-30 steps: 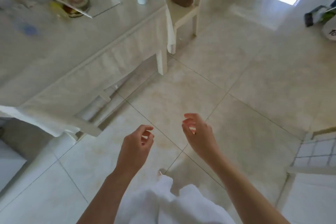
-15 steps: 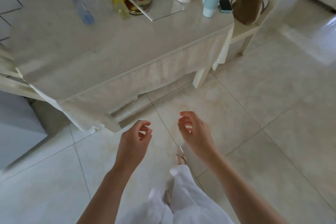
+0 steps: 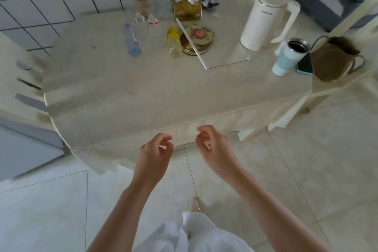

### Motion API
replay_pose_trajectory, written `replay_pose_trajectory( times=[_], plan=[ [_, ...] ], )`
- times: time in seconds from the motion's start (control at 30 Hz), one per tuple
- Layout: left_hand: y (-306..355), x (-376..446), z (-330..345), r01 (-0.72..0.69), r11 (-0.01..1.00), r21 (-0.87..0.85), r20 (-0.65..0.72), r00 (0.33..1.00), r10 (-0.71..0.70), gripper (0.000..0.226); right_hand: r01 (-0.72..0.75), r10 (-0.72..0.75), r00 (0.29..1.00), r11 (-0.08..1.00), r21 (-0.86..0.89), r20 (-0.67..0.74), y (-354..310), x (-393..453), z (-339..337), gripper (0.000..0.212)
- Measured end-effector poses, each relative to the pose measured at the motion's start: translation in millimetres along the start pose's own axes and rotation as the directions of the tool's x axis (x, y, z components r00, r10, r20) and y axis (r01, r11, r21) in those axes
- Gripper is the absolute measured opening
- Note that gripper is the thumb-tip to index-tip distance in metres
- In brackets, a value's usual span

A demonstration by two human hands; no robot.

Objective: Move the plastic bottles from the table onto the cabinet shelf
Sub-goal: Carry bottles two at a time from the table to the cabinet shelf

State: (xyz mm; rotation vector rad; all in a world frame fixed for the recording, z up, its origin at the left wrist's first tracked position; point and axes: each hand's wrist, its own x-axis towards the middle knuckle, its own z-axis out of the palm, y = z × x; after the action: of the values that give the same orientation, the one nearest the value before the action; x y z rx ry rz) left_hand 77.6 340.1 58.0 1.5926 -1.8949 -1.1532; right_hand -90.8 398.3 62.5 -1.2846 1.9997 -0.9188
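Both hands, left [image 3: 154, 154] and right [image 3: 212, 148], hang loosely curled and empty at the near tabletop [image 3: 143, 92] edge; the bottles [image 3: 152, 35] lie far across, slightly left, long axes pointing away.

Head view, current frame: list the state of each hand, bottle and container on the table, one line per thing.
left hand: loosely curled, holding nothing
right hand: loosely curled, holding nothing
blue-tinted bottle: lying on its side
two clear bottles: upright, caps on, side by side
yellow-label bottle: on the table, untouched
kettle: upright, lid closed
tumbler: upright, top open
round tin: partly under a glass sheet
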Motion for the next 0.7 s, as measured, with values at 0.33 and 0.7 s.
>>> replay_pose_trajectory(
  times=[0.33, 0.7],
  plan=[
    [1.7, 115.4, -14.5, 0.093, 0.993, -0.072, -0.035, 0.995, -0.096, 0.015, 0.039, -0.037, 0.995, 0.999, -0.018, 0.088, -23.5, 128.0, 25.5, 0.028],
    [-7.1, 280.7, -77.4, 0.126, 0.992, -0.015, -0.063, 0.990, -0.126, 0.015, 0.033, -0.028, 0.995, 0.998, -0.048, 0.101, -79.1, 275.9, 69.1, 0.027]
  ],
)
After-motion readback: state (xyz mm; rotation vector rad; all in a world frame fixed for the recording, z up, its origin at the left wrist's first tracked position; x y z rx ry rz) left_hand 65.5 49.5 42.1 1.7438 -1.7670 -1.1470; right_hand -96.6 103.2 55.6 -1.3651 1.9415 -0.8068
